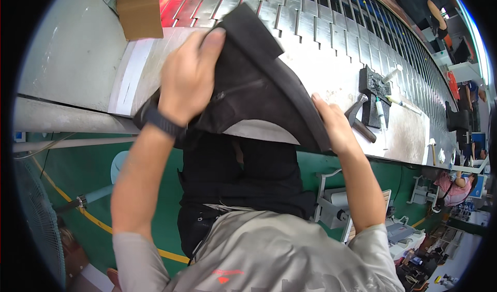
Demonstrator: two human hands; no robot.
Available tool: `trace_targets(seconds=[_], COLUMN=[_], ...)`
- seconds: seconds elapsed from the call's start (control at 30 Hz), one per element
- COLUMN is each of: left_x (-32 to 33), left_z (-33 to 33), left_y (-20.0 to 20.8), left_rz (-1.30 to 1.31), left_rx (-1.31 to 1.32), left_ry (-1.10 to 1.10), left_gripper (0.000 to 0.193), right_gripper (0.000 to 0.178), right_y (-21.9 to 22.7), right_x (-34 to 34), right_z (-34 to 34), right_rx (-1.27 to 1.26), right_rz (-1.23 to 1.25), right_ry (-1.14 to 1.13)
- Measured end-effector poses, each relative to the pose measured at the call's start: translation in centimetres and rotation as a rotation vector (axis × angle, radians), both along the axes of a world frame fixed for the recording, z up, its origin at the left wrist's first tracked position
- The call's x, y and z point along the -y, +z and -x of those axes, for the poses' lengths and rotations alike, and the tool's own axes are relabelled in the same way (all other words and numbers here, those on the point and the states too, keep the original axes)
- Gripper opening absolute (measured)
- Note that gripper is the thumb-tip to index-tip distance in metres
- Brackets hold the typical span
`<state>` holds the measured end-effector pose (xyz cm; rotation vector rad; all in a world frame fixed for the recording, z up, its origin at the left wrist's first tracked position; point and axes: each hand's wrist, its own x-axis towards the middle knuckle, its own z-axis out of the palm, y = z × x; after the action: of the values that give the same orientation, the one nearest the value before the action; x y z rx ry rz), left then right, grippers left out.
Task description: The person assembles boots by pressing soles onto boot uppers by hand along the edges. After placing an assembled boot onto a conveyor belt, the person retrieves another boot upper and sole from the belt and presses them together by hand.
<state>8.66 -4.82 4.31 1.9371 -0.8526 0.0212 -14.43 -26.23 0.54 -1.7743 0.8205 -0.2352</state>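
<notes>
A dark suede-looking boot (253,85) is held up over the near edge of the workbench, its block heel at the top and its sole edge toward the right. My left hand (189,75) is closed on it near the heel, thumb pressed against the sole side. At the toe end, my right hand (334,126) grips the boot, fingers partly hidden by it. A hammer (358,118) lies on the bench just beyond my right hand. Beside it are black blocks (374,98) and a syringe-like tube (382,117).
Metal slats of a conveyor (290,12) run along the bench's far side. A cardboard piece (140,12) stands at the far left. A fan (39,225) is at lower left. People work further off on the right, one in a pink top (455,188).
</notes>
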Motion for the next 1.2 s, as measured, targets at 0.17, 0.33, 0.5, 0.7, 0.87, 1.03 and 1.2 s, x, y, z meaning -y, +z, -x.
trace_targets(seconds=[0.17, 0.33, 0.5, 0.7, 0.87, 1.03, 1.2], left_x=[6.2, 7.1, 7.4, 6.8, 7.8, 7.2, 8.3], left_z=[-2.7, -3.1, -3.2, -2.7, -3.0, -3.7, -4.4], left_y=[-5.0, -5.8, -6.1, -5.8, -4.7, -6.4, -5.8], left_rz=[-0.186, -0.291, -0.226, -0.213, -0.443, -0.258, -0.383], left_rx=[-0.120, -0.120, -0.122, -0.133, -0.110, -0.139, -0.070], left_ry=[-0.198, -0.327, -0.395, -0.355, -0.324, -0.430, -0.493], left_gripper=[0.070, 0.071, 0.072, 0.071, 0.066, 0.063, 0.071], right_gripper=[0.069, 0.042, 0.058, 0.053, 0.043, 0.040, 0.043], right_y=[0.2, 4.6, 1.4, 2.2, 2.2, 2.8, 3.0], right_x=[1.6, 1.1, 4.6, 3.6, 5.3, 2.6, 1.9], right_z=[3.5, -0.1, -12.7, -16.1, -17.7, -15.6, -10.6], right_rx=[-0.193, 0.180, 0.448, 0.120, -0.025, 0.023, 0.051], right_rz=[0.306, 0.400, -0.293, -0.244, 0.407, 0.278, -0.036], right_ry=[0.078, -0.044, 0.014, 0.248, 0.369, 0.134, -0.075])
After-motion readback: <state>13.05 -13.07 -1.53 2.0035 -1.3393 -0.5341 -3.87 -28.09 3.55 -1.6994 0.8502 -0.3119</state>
